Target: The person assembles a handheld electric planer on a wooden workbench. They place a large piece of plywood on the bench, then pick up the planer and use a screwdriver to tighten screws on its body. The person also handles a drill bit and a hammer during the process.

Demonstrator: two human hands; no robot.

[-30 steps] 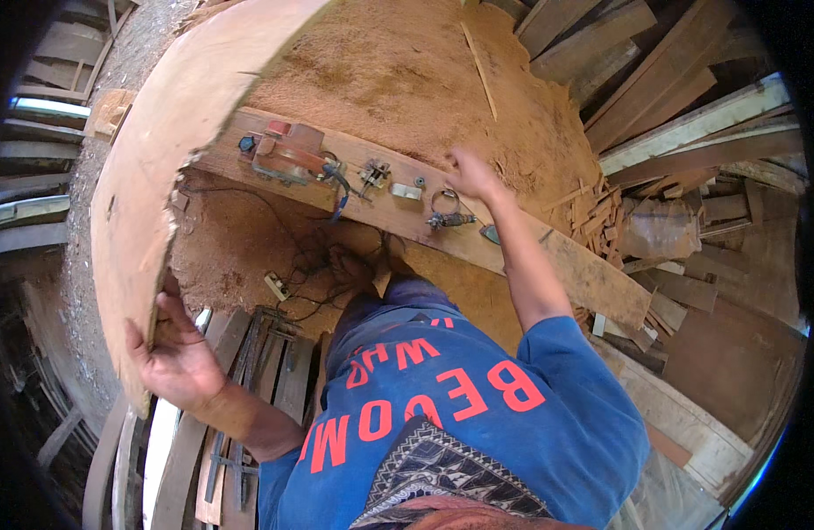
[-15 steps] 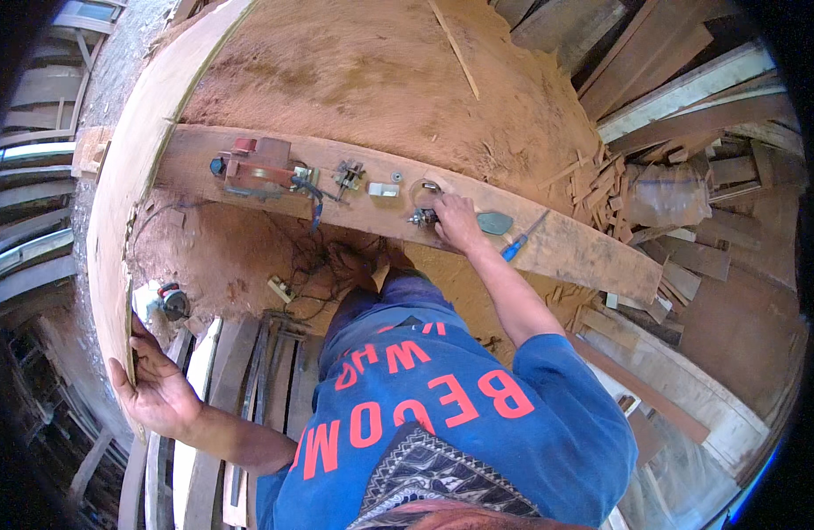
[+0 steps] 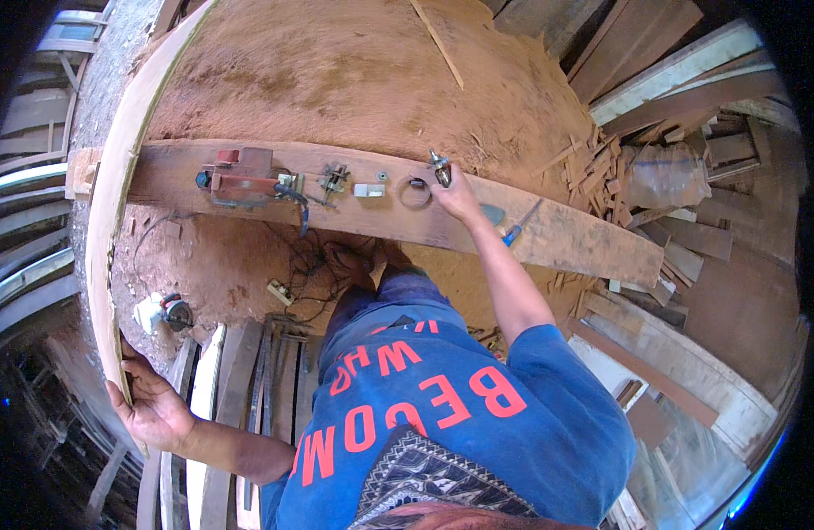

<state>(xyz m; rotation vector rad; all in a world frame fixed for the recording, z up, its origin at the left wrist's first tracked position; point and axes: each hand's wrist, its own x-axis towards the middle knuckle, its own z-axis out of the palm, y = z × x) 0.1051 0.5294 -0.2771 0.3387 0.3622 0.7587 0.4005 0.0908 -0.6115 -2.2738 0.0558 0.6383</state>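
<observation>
My left hand (image 3: 160, 412) grips the lower end of a long, pale wooden board (image 3: 109, 265), fingers and thumb on either side of its edge. My right hand (image 3: 455, 192) is closed on a small metal machine part with a shaft (image 3: 440, 166), held above the plank; fingers hide some of it. Beside that hand, a round metal ring (image 3: 415, 193) lies on the thick plank (image 3: 592, 250). Leftward along the plank sit a small nut (image 3: 381, 176), a white block (image 3: 369, 190), a metal assembly (image 3: 334, 181) and a red power tool, apparently a planer (image 3: 235, 179).
Right of my hand are a green flat piece (image 3: 493, 215) and a blue-handled screwdriver (image 3: 520, 225). Sawdust (image 3: 310, 88) covers the ground beyond the plank. Cables (image 3: 323, 269) and a white power tool (image 3: 164, 313) lie on the floor. Scrap wood (image 3: 592, 172) is heaped at right.
My right hand has lifted the metal part from beside the ring, moving it up and away from me. My left hand keeps its hold on the board. The view has shifted slightly.
</observation>
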